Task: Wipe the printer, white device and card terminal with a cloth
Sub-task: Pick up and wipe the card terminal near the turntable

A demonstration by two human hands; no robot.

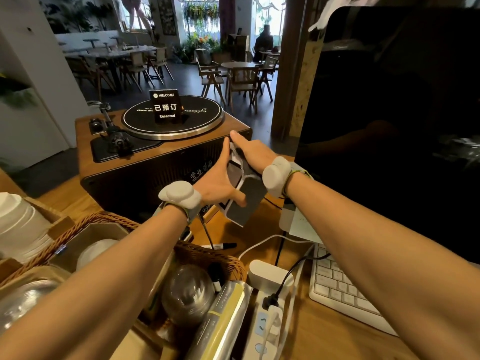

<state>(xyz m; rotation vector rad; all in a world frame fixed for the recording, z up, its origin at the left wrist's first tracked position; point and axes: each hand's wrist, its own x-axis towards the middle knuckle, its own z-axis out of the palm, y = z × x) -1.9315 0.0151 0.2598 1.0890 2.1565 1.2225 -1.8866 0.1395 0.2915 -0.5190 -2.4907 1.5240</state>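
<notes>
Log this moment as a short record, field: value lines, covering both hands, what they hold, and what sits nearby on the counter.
left hand: grips the card terminal from its left side, lifted off the counter
right hand: presses a cloth onto the terminal's upper end
terminal: tilted, dark face up, white edge
behind hands: turntable with a Reserved sign
right: dark monitor, white keyboard
front: power strip, wicker basket
wrists: padded white bands on both
</notes>
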